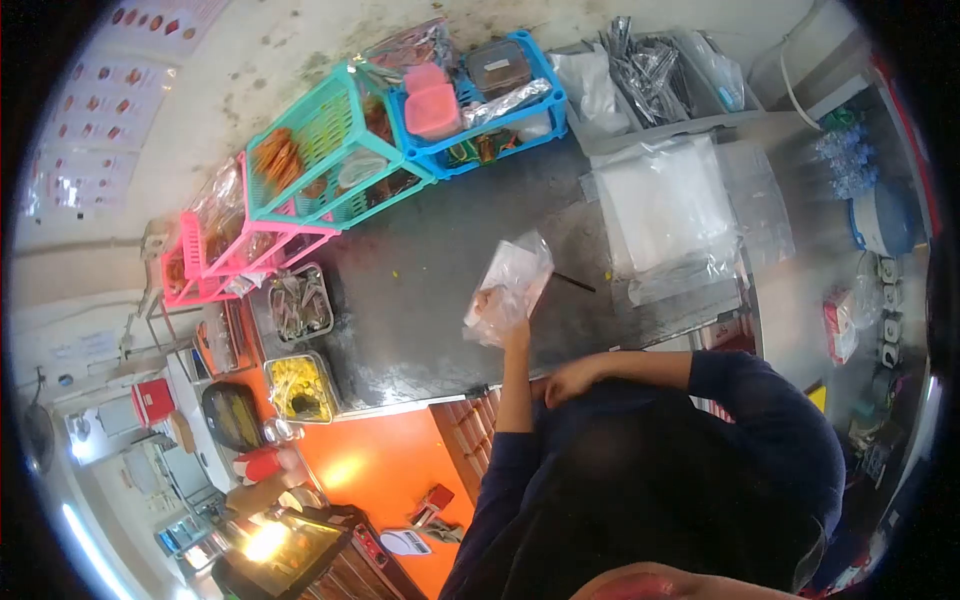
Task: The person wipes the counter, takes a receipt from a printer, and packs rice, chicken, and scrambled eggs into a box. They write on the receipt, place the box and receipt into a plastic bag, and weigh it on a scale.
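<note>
My left hand (507,318) is over the dark metal table (400,300), its curled fingers showing through a clear plastic bag (525,262). Something flat and white lies inside or under the bag; which of the two I cannot tell. A thin black stick (575,284) rests on the table just right of the bag. My right hand (570,381) is close to my body at the table's front edge, its fingers curled together and nothing visible in them. Farther right, a stack of clear and white plastic bags (668,205) lies flat.
Blue (480,155), green (300,170) and pink (215,255) baskets line the back left. A tray of yellow food (300,388) and a tray of wrapped items (300,303) sit at the left edge. Grey bins (650,125) stand behind the bag stack.
</note>
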The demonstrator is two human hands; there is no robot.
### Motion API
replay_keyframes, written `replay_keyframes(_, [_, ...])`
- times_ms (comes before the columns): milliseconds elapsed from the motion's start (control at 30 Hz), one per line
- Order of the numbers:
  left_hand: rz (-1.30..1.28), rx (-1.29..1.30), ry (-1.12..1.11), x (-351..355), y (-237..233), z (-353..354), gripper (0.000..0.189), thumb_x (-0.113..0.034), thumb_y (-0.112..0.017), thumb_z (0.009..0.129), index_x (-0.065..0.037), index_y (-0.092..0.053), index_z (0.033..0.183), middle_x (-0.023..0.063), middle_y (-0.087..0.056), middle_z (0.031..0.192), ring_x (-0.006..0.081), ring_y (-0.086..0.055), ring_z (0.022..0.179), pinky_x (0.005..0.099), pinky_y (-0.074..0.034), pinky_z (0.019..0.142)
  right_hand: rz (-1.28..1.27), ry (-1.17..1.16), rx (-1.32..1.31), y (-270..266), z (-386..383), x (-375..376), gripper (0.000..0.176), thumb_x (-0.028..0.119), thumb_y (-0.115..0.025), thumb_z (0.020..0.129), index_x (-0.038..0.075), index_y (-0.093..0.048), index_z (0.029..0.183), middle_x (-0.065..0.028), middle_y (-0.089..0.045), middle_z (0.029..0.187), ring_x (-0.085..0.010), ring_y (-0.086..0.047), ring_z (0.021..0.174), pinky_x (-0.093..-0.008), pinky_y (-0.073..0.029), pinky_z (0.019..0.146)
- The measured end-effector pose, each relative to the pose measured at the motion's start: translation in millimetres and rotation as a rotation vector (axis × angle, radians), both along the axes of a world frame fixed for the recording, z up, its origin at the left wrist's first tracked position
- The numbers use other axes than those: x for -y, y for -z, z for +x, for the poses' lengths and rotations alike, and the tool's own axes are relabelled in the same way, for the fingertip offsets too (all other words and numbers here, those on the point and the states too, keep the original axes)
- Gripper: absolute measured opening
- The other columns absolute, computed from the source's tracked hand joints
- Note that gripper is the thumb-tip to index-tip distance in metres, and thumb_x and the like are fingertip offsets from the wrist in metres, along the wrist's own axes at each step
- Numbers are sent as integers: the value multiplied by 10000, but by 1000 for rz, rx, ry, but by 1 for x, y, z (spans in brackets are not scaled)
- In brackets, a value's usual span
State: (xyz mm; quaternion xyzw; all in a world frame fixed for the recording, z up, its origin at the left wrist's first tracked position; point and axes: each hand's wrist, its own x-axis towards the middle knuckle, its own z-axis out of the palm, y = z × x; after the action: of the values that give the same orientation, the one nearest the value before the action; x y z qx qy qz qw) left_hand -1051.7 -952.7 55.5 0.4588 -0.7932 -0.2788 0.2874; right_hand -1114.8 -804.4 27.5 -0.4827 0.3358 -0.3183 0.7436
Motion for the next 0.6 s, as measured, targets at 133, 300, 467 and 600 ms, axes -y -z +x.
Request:
replay_keyframes(133, [-317,35,53,-3,123,53,267,-257,-606,865,-2,-669,914,149,-646,885,347,-581,934,434,-406,955,224,-55,-33,-158,-135,71,281,234,-527,944,20,-620,1100,-128,-663,978,-194,-656,843,-319,-534,655])
replay_keyframes(300, [116,-185,-170,-10,101,40,283,-264,-665,868,-34,-694,1028,124,-675,1022,241,-601,975,397,-411,955,-390,1141,-1436,-59,-326,146,116,143,-549,821,80,-620,887,-171,-636,774,-351,-635,729,-473,-490,622])
replay_keyframes(467, [-24,-15,-250,-2,118,44,302,-259,-719,830,-13,-693,1002,111,-679,1002,237,-612,936,404,-443,912,-275,1012,-1620,-40,-401,178,205,105,-506,832,81,-596,1015,-202,-645,809,-396,-635,798,-453,-514,695])
replay_keyframes(600, [101,-219,-248,-5,96,35,302,-261,-754,798,-10,-692,954,113,-677,967,253,-614,920,421,-441,909,-584,1036,-1410,-22,-418,195,324,97,-489,844,102,-544,1163,-155,-591,1148,-353,-548,1086,-499,-455,870])
